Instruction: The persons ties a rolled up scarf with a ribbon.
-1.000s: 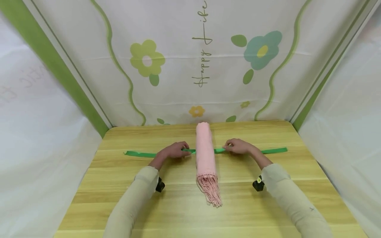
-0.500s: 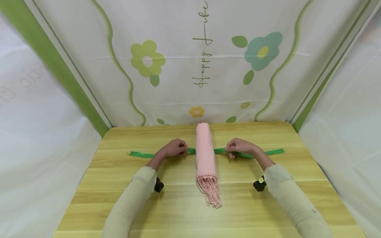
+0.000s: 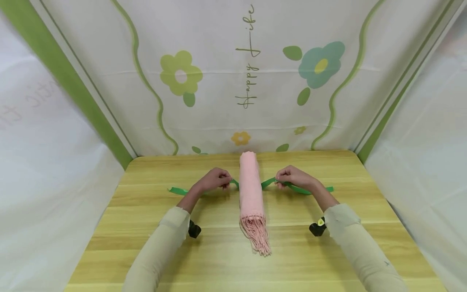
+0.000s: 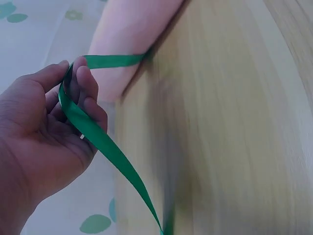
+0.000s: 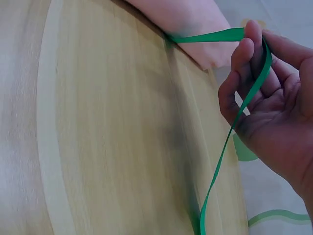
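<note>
A rolled pink scarf [image 3: 251,186] with a fringed near end lies lengthwise on the table. Beneath it runs a green ribbon [image 3: 269,182] that comes out on both sides. My left hand [image 3: 215,179] pinches the ribbon between thumb and forefinger just left of the scarf, and a free length [image 4: 117,156] hangs from it to the tabletop. On the other side my right hand [image 3: 294,177] pinches the ribbon likewise, its tail [image 5: 225,142] drooping toward the table. Both held stretches rise from the scarf's underside. The part under the scarf is hidden.
The wooden table [image 3: 226,259] ends at a white flowered cloth wall [image 3: 219,101] at the back. White cloth sides [image 3: 54,182] stand left and right. A black wrist camera [image 3: 317,228] sits under the right sleeve, another [image 3: 194,229] by the left.
Both hands have lifted the ribbon off the table beside the scarf. Its outer ends have slid inward. The scarf has stayed in place.
</note>
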`<state>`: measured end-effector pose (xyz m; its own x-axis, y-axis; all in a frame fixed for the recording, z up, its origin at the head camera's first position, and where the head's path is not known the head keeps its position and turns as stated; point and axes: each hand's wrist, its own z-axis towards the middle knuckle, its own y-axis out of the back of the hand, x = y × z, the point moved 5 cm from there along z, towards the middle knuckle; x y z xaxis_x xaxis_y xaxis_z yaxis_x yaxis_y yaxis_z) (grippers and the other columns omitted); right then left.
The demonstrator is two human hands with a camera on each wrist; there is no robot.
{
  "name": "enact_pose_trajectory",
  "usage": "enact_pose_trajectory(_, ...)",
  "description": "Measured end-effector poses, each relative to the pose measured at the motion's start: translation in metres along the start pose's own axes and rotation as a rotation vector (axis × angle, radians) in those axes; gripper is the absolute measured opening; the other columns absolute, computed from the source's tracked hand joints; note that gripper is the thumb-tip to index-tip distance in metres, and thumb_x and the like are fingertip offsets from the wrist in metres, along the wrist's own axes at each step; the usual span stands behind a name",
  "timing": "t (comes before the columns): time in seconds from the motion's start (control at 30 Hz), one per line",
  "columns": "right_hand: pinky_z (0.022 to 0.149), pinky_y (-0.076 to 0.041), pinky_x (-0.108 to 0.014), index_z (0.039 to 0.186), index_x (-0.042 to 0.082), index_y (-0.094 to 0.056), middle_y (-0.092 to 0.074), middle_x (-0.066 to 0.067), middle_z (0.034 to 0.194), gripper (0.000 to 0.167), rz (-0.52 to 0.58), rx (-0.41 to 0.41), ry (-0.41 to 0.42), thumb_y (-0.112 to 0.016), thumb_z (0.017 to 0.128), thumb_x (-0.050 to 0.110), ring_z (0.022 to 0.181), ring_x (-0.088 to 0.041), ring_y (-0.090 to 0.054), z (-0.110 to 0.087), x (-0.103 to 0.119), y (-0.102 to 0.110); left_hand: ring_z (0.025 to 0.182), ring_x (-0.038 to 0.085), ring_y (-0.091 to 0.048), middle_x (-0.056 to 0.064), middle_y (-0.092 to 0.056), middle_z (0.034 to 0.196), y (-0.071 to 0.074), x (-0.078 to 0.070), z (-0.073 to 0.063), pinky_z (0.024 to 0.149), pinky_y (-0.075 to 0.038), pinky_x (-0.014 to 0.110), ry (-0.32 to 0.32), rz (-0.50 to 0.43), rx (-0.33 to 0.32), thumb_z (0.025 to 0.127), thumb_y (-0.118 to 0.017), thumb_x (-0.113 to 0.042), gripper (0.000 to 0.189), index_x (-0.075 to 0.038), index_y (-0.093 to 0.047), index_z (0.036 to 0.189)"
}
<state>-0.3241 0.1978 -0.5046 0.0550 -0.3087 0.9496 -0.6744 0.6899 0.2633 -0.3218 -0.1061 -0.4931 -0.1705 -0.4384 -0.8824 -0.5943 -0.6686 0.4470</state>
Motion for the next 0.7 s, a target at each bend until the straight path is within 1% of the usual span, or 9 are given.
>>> enact_pose_trajectory(0.1, 0.078, -0.056, -0.044, 0.097, -0.014, -0.065, -0.068, -0.014, 0.082, 0.035, 0.059, -0.025, 0.019, -0.053, 0.104, 0.018, 0.077, -0.033, -0.062, 0.001, 0.004, 0.0, 0.084, 0.051, -0.061, 0.036, -0.064, 0.092, -0.001, -0.004, 0.001, 0.083, -0.052, 0.058, -0.027, -0.022, -0.02, 0.106, -0.05, -0.017, 0.034, 0.012, -0.067, 0.106)
enact_pose_trajectory(0.13, 0.077, -0.056, -0.042, 0.096, -0.01, -0.067, -0.069, -0.01, 0.082, 0.032, 0.087, -0.027, 0.029, -0.052, 0.104, 0.017, 0.077, -0.029, -0.063, 0.001, 0.006, -0.001, 0.084, 0.051, -0.061, 0.036, -0.064, 0.092, -0.001, -0.006, 0.001, 0.084, -0.052, 0.058, -0.031, -0.024, -0.027, 0.106, -0.05, -0.017, 0.034, 0.012, -0.067, 0.106)
enact_pose_trajectory(0.2, 0.075, -0.056, -0.037, 0.094, -0.001, -0.069, -0.069, -0.008, 0.082, 0.026, 0.142, -0.03, 0.058, -0.052, 0.105, 0.016, 0.076, -0.019, -0.064, 0.001, 0.01, -0.003, 0.085, 0.052, -0.06, 0.035, -0.065, 0.091, -0.002, -0.009, 0.001, 0.084, -0.052, 0.058, -0.034, -0.023, -0.036, 0.106, -0.05, -0.018, 0.034, 0.012, -0.066, 0.106)
enact_pose_trajectory(0.23, 0.074, -0.056, -0.034, 0.093, 0.003, -0.069, -0.068, -0.003, 0.081, 0.025, 0.168, -0.034, 0.072, -0.051, 0.105, 0.016, 0.076, -0.015, -0.064, 0.002, 0.012, -0.003, 0.086, 0.053, -0.06, 0.035, -0.065, 0.092, -0.003, -0.01, 0.001, 0.085, -0.052, 0.059, -0.036, -0.024, -0.039, 0.106, -0.05, -0.018, 0.034, 0.012, -0.066, 0.106)
enact_pose_trajectory(0.3, 0.073, -0.055, -0.031, 0.092, 0.005, -0.069, -0.068, 0.0, 0.079, 0.025, 0.197, -0.051, 0.105, -0.051, 0.105, 0.015, 0.075, -0.013, -0.063, 0.003, 0.016, -0.005, 0.087, 0.053, -0.061, 0.035, -0.065, 0.093, -0.004, -0.013, 0.0, 0.085, -0.051, 0.06, -0.04, -0.01, -0.048, 0.106, -0.05, -0.018, 0.033, 0.01, -0.067, 0.106)
enact_pose_trajectory(0.37, 0.071, -0.055, -0.029, 0.09, 0.006, -0.069, -0.067, 0.001, 0.078, 0.025, 0.203, -0.075, 0.135, -0.05, 0.105, 0.015, 0.073, -0.013, -0.062, 0.004, 0.02, -0.005, 0.085, 0.052, -0.062, 0.033, -0.066, 0.092, -0.004, -0.016, 0.0, 0.083, -0.051, 0.059, -0.051, 0.008, -0.066, 0.106, -0.05, -0.018, 0.03, 0.006, -0.068, 0.104)
enact_pose_trajectory(0.5, 0.069, -0.053, -0.026, 0.088, 0.009, -0.068, -0.065, 0.001, 0.076, 0.025, 0.187, -0.119, 0.165, -0.051, 0.105, 0.014, 0.071, -0.012, -0.058, 0.004, 0.028, -0.007, 0.081, 0.046, -0.064, 0.024, -0.068, 0.085, -0.003, -0.023, 0.001, 0.075, -0.052, 0.053, -0.071, 0.061, -0.119, 0.105, -0.051, -0.017, 0.024, -0.001, -0.069, 0.098)
enact_pose_trajectory(0.57, 0.069, -0.052, -0.026, 0.087, 0.009, -0.067, -0.064, 0.001, 0.076, 0.024, 0.177, -0.132, 0.168, -0.051, 0.105, 0.014, 0.07, -0.012, -0.057, 0.004, 0.032, -0.007, 0.081, 0.046, -0.063, 0.022, -0.068, 0.084, -0.002, -0.027, 0.001, 0.072, -0.052, 0.049, -0.069, 0.062, -0.136, 0.104, -0.052, -0.017, 0.025, 0.0, -0.069, 0.098)
enact_pose_trajectory(0.7, 0.071, -0.052, -0.028, 0.088, 0.009, -0.067, -0.063, 0.001, 0.075, 0.024, 0.172, -0.164, 0.167, -0.05, 0.105, 0.014, 0.071, -0.013, -0.057, 0.006, 0.039, -0.008, 0.083, 0.05, -0.062, 0.023, -0.067, 0.084, -0.001, -0.032, 0.001, 0.068, -0.051, 0.039, -0.06, 0.029, -0.161, 0.103, -0.055, -0.018, 0.025, 0.002, -0.068, 0.097)
